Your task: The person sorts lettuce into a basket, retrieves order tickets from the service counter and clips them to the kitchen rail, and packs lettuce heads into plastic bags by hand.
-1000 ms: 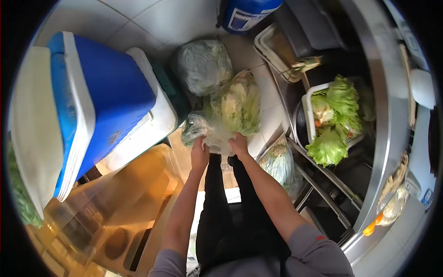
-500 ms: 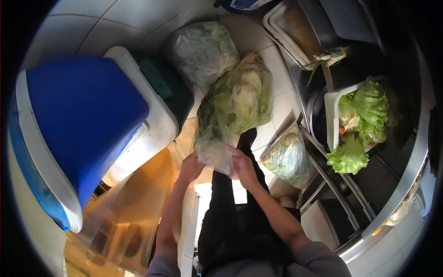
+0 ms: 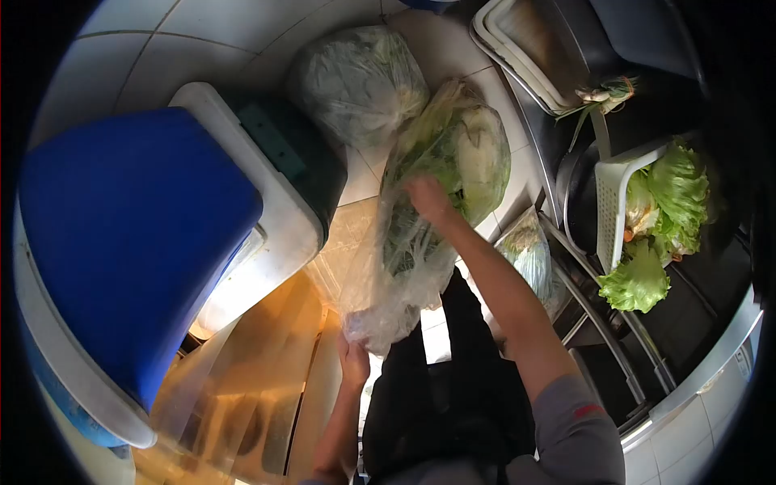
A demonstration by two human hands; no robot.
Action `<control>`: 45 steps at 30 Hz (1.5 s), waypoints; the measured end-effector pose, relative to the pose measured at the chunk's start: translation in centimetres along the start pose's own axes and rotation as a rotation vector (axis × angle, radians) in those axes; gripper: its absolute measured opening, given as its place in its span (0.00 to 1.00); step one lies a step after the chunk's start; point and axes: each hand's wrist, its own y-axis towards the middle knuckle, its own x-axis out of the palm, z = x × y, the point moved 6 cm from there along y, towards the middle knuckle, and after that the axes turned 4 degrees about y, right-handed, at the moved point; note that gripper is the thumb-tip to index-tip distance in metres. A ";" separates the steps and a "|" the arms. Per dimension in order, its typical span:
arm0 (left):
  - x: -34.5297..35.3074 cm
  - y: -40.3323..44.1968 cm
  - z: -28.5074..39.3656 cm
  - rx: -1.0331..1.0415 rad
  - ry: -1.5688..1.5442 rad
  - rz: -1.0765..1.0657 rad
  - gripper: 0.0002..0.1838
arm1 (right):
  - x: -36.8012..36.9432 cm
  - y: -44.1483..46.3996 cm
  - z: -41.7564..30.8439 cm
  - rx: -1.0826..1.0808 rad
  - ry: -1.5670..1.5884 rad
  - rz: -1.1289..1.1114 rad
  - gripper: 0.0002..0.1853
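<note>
A blue box (image 3: pixel 133 242) looms on your left; at your right, lettuce (image 3: pixel 679 190) hangs over a white basket (image 3: pixel 612 222), near spring onions (image 3: pixel 610 96) lying by the corner of a white tray (image 3: pixel 503 58).

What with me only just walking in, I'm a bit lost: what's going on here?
A person is handling a clear bag of greens on the floor. The left hand grips the loose plastic at the near end, while the right hand is at the greens; whether it is inside the bag or on top is hard to tell. A second bag sits just beyond. Off to the right, lettuce fills a white basket.
</note>
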 end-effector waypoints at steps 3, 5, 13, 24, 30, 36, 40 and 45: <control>0.9 -1.1 -0.8 0.138 -0.145 -0.033 0.19 | 1.2 1.4 3.6 0.110 -0.394 -0.355 0.21; 1.7 -1.9 1.0 0.052 -0.184 -0.021 0.21 | 1.0 1.9 5.6 0.028 -0.578 -0.345 0.36; 3.0 -1.5 0.6 -0.049 -0.272 -0.092 0.16 | -0.7 2.0 7.8 0.225 -0.342 -0.338 0.61; 1.4 -1.3 -6.1 -0.190 -0.421 0.149 0.21 | 1.4 0.2 7.0 0.298 -0.191 -0.236 0.41; 1.5 -1.5 -3.1 -0.207 -0.317 0.114 0.17 | 0.6 1.8 7.4 0.204 -0.369 -0.511 0.39; 0.7 -2.2 -5.2 0.228 0.297 0.065 0.16 | 8.2 2.5 14.9 0.519 0.409 -0.158 0.50; 1.3 -1.4 -2.5 0.008 -0.074 0.152 0.14 | 5.2 1.8 11.0 0.354 0.019 -0.265 0.45; 1.3 -1.1 -5.1 0.157 0.162 0.045 0.20 | -1.5 -0.4 3.9 0.034 -0.409 -0.212 0.29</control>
